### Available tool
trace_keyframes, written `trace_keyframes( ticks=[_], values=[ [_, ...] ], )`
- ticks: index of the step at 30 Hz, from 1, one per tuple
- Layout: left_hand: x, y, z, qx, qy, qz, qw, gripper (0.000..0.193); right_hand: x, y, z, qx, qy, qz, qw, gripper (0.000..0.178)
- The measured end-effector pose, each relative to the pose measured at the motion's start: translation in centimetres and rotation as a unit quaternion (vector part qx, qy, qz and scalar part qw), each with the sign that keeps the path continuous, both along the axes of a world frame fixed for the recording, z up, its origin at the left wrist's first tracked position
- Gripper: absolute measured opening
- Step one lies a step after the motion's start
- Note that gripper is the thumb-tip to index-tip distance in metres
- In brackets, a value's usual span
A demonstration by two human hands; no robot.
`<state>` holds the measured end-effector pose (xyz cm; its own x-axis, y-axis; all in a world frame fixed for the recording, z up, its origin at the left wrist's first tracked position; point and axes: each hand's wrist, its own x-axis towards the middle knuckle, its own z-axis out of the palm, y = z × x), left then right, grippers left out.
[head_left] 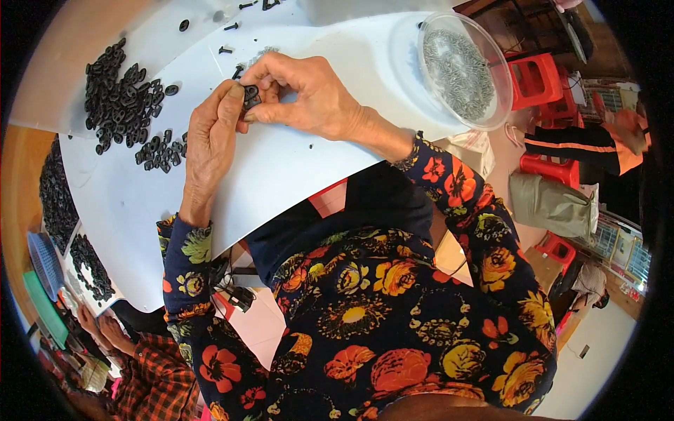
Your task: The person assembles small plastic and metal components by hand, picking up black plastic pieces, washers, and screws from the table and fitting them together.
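Above the white tabletop (pixel 246 189), my left hand (pixel 216 130) and my right hand (pixel 309 95) meet, both closed on a small black plastic part (pixel 250 95) with round openings. My left thumb presses along its side, while the right thumb and fingers pinch it from the other side. Whether a screw is in it, I cannot make out. A black screw-like piece (pixel 238 71) lies just beyond my fingertips. To the left of my left hand is a small cluster of black oval parts (pixel 161 151), with a larger pile of the same parts (pixel 116 98) behind it.
A clear round tub (pixel 507 88) of small silvery screws (pixel 456 74) stands at the right. Loose black pieces (pixel 225 50) lie at the far edge. More black parts (pixel 57 189) are heaped at far left, near another person's hands (pixel 105 330). Red stools (pixel 535 82) stand beyond the tub.
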<state>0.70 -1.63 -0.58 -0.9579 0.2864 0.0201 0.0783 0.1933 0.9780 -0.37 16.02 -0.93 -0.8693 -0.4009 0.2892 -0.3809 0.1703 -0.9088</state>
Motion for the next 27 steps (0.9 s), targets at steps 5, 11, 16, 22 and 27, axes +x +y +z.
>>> trace_keyframes(
  ticks=[5,11,16,22,27],
  values=[
    [-0.03,-0.19,-0.02,-0.007,-0.007,-0.007,1.000,0.032,-0.38,0.15,0.23,0.024,0.032,0.018,0.999,0.033],
    [-0.01,0.07,0.15,-0.035,0.015,0.000,0.999,0.032,0.08,-0.26,0.35,0.035,0.051,-0.005,0.998,0.031],
    [-0.05,0.02,-0.02,-0.046,0.021,-0.001,0.999,0.031,0.18,-0.24,0.58,0.045,0.073,-0.008,0.996,0.030],
    [0.04,0.16,-0.18,-0.026,0.010,0.009,1.000,0.031,0.05,-0.26,0.46,0.045,0.076,-0.004,0.996,0.031],
    [0.07,0.13,0.11,-0.045,0.022,0.007,0.999,0.030,0.23,-0.34,0.38,0.064,0.088,-0.013,0.994,0.030]
  ],
)
